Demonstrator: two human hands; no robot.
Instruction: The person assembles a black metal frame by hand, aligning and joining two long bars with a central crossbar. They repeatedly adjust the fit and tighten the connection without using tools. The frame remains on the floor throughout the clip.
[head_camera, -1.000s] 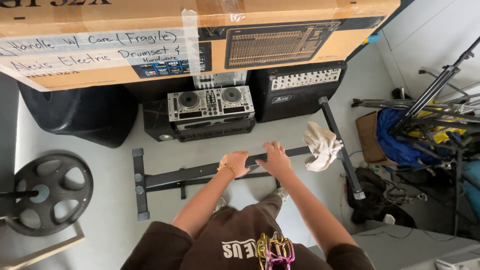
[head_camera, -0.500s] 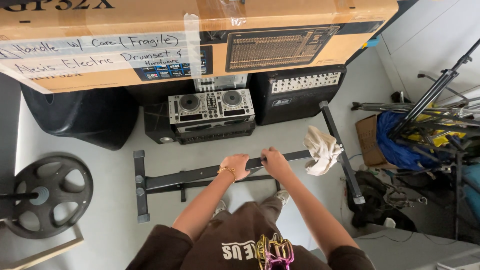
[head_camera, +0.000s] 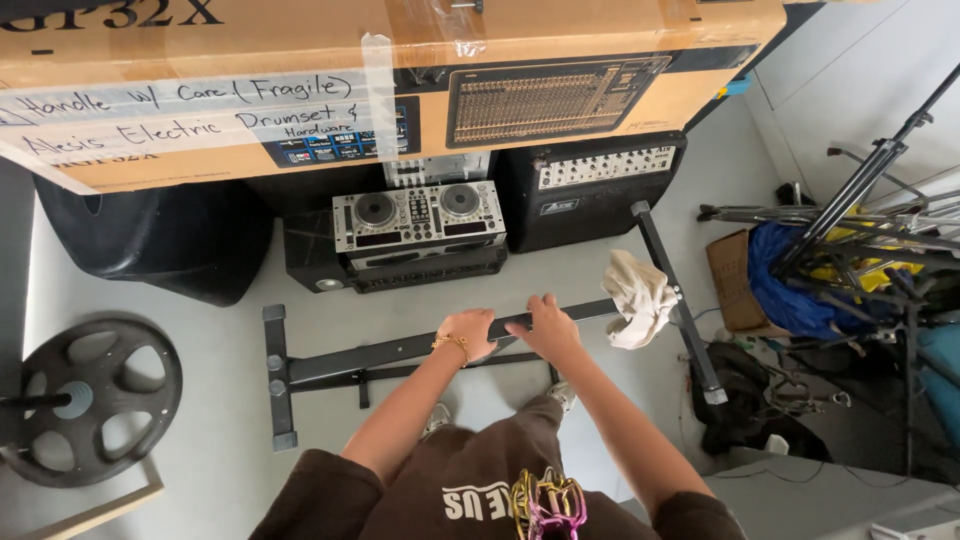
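Both hands rest on the middle of a black metal keyboard stand (head_camera: 350, 357) that stands low over the grey floor. My left hand (head_camera: 467, 333), with a gold bracelet on the wrist, is closed around the long crossbar. Right beside it, my right hand (head_camera: 545, 323) grips the same bar. A crumpled cream cloth (head_camera: 638, 297) hangs over the bar's right end, just right of my right hand.
A silver DJ controller (head_camera: 418, 216) sits on black gear behind the stand, beside a black amplifier (head_camera: 590, 190) and a black speaker (head_camera: 160, 240). A big cardboard box (head_camera: 380, 70) overhangs them. A weight plate (head_camera: 95, 400) lies left; tripod stands (head_camera: 850, 215) and a blue bag (head_camera: 790, 280) crowd the right.
My hands have stayed together on the crossbar, sliding slightly left along it. The view has tilted a little; the cloth still hangs on the bar's right end.
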